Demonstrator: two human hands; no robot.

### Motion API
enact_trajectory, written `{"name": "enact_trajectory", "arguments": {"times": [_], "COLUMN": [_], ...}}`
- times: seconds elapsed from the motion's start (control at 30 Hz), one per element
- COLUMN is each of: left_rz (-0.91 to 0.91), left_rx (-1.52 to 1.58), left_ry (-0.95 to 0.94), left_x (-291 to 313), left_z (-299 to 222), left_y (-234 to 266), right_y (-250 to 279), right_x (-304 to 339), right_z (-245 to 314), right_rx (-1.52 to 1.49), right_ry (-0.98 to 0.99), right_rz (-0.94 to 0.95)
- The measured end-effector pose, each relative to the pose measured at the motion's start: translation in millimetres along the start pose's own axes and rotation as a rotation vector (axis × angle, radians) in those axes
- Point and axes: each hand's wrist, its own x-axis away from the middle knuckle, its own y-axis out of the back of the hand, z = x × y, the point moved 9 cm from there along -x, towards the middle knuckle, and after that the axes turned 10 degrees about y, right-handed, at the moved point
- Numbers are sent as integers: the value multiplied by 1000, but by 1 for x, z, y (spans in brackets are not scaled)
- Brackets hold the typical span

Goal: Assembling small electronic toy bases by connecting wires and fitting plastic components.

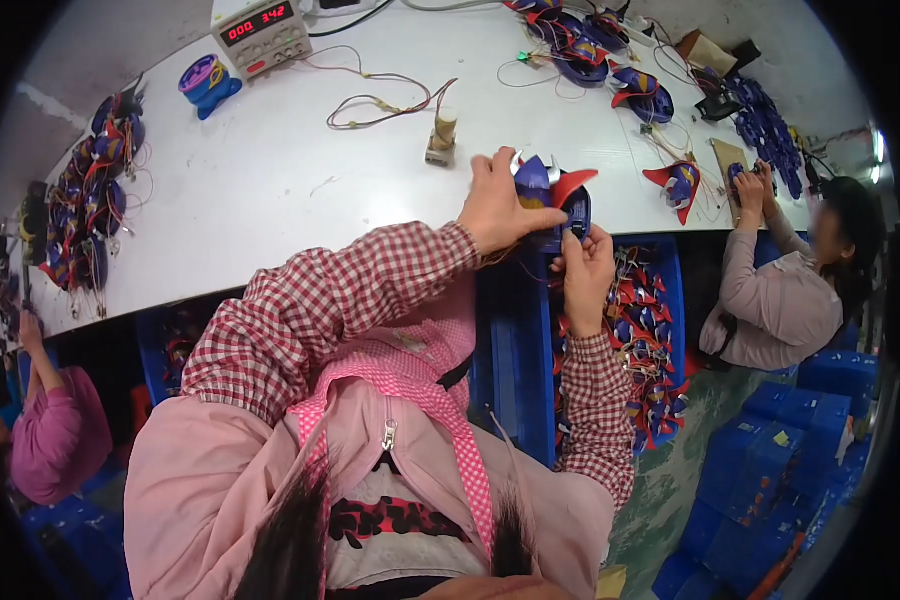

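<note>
Both my hands hold one blue and red plastic toy piece (555,190) at the near edge of the white worktable (300,190). My left hand (497,205) grips its left side from above, in a red-checked sleeve. My right hand (587,272) pinches its lower right end from below. Thin wires hang from the piece. Just under my hands stands a blue bin (660,340) full of similar red and blue pieces.
A power supply with a red display (261,35), a blue tape holder (207,85), loose wires (385,100) and a small spool (442,135) sit on the table. More toy pieces (90,210) lie left and far right. A person in a grey top (780,300) works at right, another in pink (55,430) at left. Blue crates (770,470) are stacked lower right.
</note>
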Motion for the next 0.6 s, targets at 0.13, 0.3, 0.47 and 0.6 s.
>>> {"name": "enact_trajectory", "arguments": {"times": [0.13,0.3,0.47,0.6], "left_rz": [140,83,60,-123], "left_rx": [87,277,545,546], "left_ry": [14,-54,40,78], "left_x": [29,58,96,133], "left_z": [8,21,41,58], "left_y": [8,61,165,261], "right_y": [-13,-35,-76,-124], "right_x": [28,51,67,70], "right_z": [10,40,36,27], "right_rx": [-11,-48,-289,-440], "right_ry": [48,34,-170,-313], "right_rz": [10,53,179,288]}}
